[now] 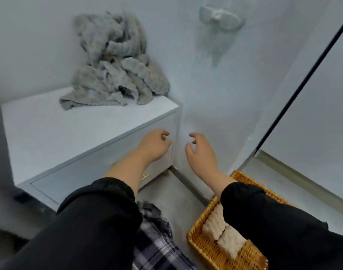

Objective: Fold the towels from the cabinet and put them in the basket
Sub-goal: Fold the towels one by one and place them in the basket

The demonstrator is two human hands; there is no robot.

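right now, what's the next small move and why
Probably raise the left hand and right hand to the grey towel and grip it. Both hands are empty, the towel lies crumpled on the cabinet, and the basket already holds folded towels.

- grey towels (116, 63): mid grey, darker in the folds, bumpy waffle-type pattern.
- cabinet (49, 129): plain white top & front; handle (145, 176) & foot (166, 173) gold/brass.
- basket (198, 240): golden-orange wicker weave.
- folded towels (223, 234) in basket: beige/cream, ribbed pattern.
- sleeves (100, 221): both plain black.
- checked cloth (157, 236) btwn sleeves: black, grey & white plaid.
- wall (205, 94): pale bluish white, no pattern; hook (219, 17) approx. same white.
- floor (172, 191): flat light grey.
- panel (312, 123) at rt: white w/ thin black edge line.
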